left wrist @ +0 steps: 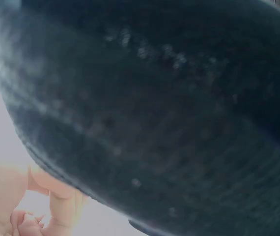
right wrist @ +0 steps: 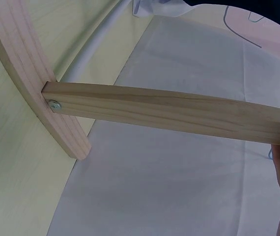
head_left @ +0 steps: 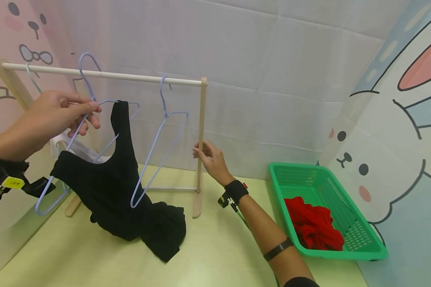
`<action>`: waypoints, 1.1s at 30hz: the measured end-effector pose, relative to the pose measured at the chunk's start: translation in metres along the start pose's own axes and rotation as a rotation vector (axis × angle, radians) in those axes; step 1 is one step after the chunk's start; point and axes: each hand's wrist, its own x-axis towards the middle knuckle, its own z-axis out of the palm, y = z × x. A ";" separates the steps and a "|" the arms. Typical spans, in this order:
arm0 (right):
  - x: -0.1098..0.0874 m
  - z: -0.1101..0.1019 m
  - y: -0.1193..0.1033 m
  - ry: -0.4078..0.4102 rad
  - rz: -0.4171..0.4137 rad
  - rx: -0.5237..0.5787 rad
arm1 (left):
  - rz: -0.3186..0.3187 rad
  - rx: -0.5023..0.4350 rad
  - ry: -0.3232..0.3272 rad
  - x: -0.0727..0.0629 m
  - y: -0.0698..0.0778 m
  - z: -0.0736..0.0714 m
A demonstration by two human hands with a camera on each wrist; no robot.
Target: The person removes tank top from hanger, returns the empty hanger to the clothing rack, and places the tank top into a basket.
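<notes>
My left hand [head_left: 62,111] pinches a lavender hanger [head_left: 86,85] just below its hook, between thumb and fingers. A black sleeveless top [head_left: 107,187] is draped on this hanger, its lower part bunched near the tabletop. The hook is at the height of the rack's white rail [head_left: 129,76]; whether it bears on the rail, I cannot tell. In the left wrist view, black cloth [left wrist: 154,118] hides most of the scene. My right hand [head_left: 212,161] grips the wooden post [head_left: 202,115] at the rack's right end, thumb in front. The right wrist view shows that post [right wrist: 169,105] and a few fingers.
Another lavender hanger [head_left: 149,171] hangs bare on the rail, right of the black top. Behind my left hand, a pale green hanger [head_left: 31,77] and a white garment [head_left: 80,149] show partly. A green basket [head_left: 344,255] with a red cloth [head_left: 314,225] stands at the right.
</notes>
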 end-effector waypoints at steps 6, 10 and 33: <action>-0.001 0.000 0.000 -0.001 0.008 -0.005 | 0.023 -0.016 -0.004 -0.004 -0.002 -0.001; -0.001 0.000 0.000 -0.001 0.009 0.004 | 0.013 -0.044 -0.012 -0.008 -0.003 -0.001; -0.001 -0.001 -0.029 0.020 -0.006 0.000 | -0.003 0.091 0.013 -0.033 -0.003 -0.001</action>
